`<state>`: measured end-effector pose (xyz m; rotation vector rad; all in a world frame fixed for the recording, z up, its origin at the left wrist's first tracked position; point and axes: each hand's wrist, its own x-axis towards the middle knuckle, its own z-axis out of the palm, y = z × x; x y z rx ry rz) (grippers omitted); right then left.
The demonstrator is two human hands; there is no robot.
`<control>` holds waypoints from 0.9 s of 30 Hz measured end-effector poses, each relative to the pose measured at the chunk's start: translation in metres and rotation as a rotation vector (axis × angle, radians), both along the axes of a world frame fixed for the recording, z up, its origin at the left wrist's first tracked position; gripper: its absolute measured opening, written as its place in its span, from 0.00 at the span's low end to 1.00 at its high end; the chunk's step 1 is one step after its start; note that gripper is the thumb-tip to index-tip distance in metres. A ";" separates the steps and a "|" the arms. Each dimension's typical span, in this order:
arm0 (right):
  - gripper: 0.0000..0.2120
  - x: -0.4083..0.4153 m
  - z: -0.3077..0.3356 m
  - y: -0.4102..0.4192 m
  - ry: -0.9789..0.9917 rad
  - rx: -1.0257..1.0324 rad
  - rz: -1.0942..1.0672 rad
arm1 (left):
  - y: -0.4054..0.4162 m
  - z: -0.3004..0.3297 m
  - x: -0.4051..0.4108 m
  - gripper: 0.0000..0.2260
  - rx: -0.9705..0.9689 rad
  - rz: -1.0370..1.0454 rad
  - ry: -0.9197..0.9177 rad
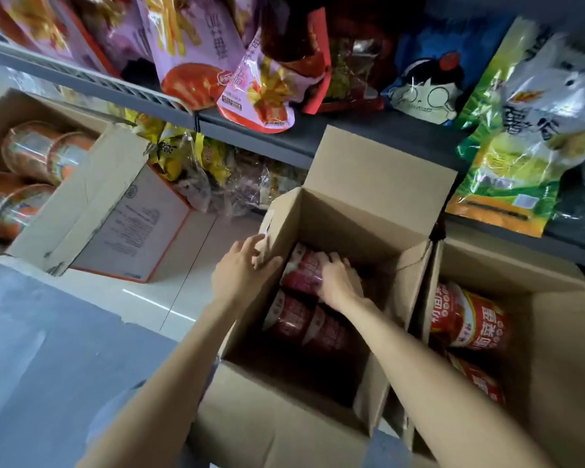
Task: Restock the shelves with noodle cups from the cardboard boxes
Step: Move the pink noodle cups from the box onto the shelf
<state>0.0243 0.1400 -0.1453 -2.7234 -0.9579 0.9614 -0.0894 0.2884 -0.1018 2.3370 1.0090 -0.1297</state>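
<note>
Closest up are two bare forearms reaching down into an open brown cardboard box (318,393) sitting on the floor. The left hand (240,270) is on the box's left wall, thumb hooked over the top edge and fingers curled onto the cardboard, so it's gripping the rim. The right hand (336,278) is inside, fingers spread and bent over a dark red noodle cup (301,271) lying on its side at the back of the box; can't tell if it's really got hold of it or is just resting on it. More red cups (304,322) lie in front of that one. Just to the right is a second open cardboard box (554,349) with red-and-white noodle cups (470,322), and over on the left a third box (81,190) holds orange cups (38,153). Above them a dark grey shelf (284,136) is stacked with colourful snack bags (520,130).
</note>
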 end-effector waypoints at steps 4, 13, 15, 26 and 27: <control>0.38 0.013 -0.081 0.025 -0.001 -0.104 0.029 | 0.008 -0.013 0.006 0.13 0.058 -0.066 -0.069; 0.50 0.015 -0.223 0.043 -0.092 -0.214 0.120 | 0.006 -0.029 0.004 0.13 -0.013 -0.075 -0.228; 0.55 0.018 -0.227 0.045 -0.100 -0.163 0.076 | 0.002 -0.031 0.003 0.13 0.009 -0.063 -0.240; 0.53 0.016 -0.155 0.035 -0.173 -0.087 0.108 | 0.002 -0.033 0.005 0.14 0.112 -0.096 -0.195; 0.55 0.014 -0.135 0.031 -0.147 -0.078 0.084 | 0.002 -0.032 0.005 0.15 0.114 -0.095 -0.184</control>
